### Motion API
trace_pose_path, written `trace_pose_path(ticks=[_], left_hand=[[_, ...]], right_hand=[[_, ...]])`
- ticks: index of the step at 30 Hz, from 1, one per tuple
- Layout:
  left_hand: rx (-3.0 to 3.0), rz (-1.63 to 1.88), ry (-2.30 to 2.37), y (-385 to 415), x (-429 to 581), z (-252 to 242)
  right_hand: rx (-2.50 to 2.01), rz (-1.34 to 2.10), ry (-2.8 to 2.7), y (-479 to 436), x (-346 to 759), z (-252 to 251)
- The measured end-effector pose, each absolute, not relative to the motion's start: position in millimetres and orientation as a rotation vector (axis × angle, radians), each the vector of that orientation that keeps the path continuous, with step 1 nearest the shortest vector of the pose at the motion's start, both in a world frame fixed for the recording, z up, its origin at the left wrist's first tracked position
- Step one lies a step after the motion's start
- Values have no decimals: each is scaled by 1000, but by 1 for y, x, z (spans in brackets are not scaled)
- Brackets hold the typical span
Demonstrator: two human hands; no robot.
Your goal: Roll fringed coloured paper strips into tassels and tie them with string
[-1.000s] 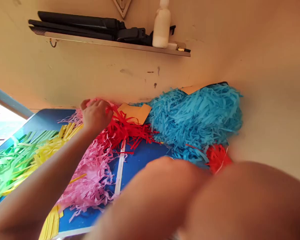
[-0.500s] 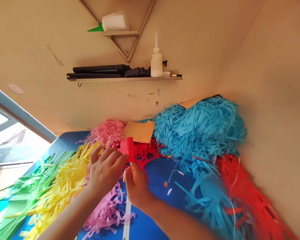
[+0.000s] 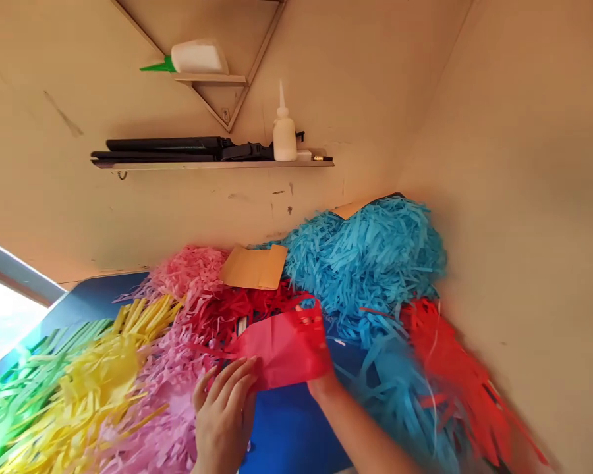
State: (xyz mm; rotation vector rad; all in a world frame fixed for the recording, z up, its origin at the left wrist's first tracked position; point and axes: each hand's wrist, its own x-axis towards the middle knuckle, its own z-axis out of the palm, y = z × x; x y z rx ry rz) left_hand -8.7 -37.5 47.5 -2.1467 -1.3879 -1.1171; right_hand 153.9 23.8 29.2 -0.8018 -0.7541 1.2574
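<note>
A sheet of red tissue paper (image 3: 284,352) is stretched between my two hands above the blue table. At its lower left edge my left hand (image 3: 227,408) is closed, fingers bent over the paper. My right hand (image 3: 323,384) grips the other end; most of it is behind the sheet, with fingertips showing at the top edge. Thin red strips trail from the paper's left side. Behind it lies a pile of dark red fringed paper (image 3: 250,301), and a folded tan card (image 3: 254,267) rests at the back.
Fringed paper lies in green (image 3: 54,355), yellow (image 3: 99,365) and pink (image 3: 163,388) on the left. A large blue heap (image 3: 366,257) and a red fringe bundle (image 3: 454,368) lie right. A wall shelf (image 3: 217,166) holds a glue bottle (image 3: 284,138) and a black folded stand (image 3: 168,146).
The red paper was bunched between my close-together hands and is now spread out flat. My right hand has moved right and behind it, my left hand lower. The view has shifted right.
</note>
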Motion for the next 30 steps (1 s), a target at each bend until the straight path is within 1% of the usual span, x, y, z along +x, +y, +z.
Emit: trace_pose_path(ticks=[4,6,7,9,10,11,12,14,15,16,17,19,21,24,25,28,30], left_hand=[[-2375,-1101,-1445,-34,26,21],[-2498,-1026,-1496,-35,42,6],[-2547,-988,-1524,-36,49,-1],[-2620,-917,-1563,-38,60,-16],[-2650,-881,-1569,-39,64,-23],[-2682,-839,-1568,-40,67,-28],[-2713,-794,-1561,-41,69,-33],[-2764,-722,-1531,-43,71,-38],[-2780,-700,-1518,-44,70,-40],[-2790,-683,-1510,-46,67,-40],[-2797,-670,-1508,-48,64,-40],[-2816,-657,-1514,-52,55,-38],[-2853,-668,-1541,-56,47,-35],[-2898,-734,-1592,-58,38,-29],[-2908,-748,-1606,-58,35,-27],[-2930,-764,-1686,-53,27,-22],[-2903,-747,-1824,-48,22,-19]], right_hand=[[-983,1201,-623,7,261,17],[-1156,1059,-506,-8,315,19],[-1233,877,-465,-17,335,21],[-1362,343,-510,-36,352,26],[-1404,122,-642,-45,348,28],[-1432,-11,-862,-53,337,28],[-1448,-11,-1173,-58,321,27],[-1309,255,-1922,-59,282,21],[-1229,371,-2178,-55,266,17],[-1228,428,-2308,-47,254,13],[-1310,410,-2342,-40,247,9],[-1565,268,-2227,-28,247,3],[-1545,244,-2232,-25,255,-1],[-1168,519,-2469,-34,262,-5],[-1148,598,-2481,-36,262,-6],[-1338,707,-2375,-34,258,-13],[-1392,755,-2337,-27,256,-16]])
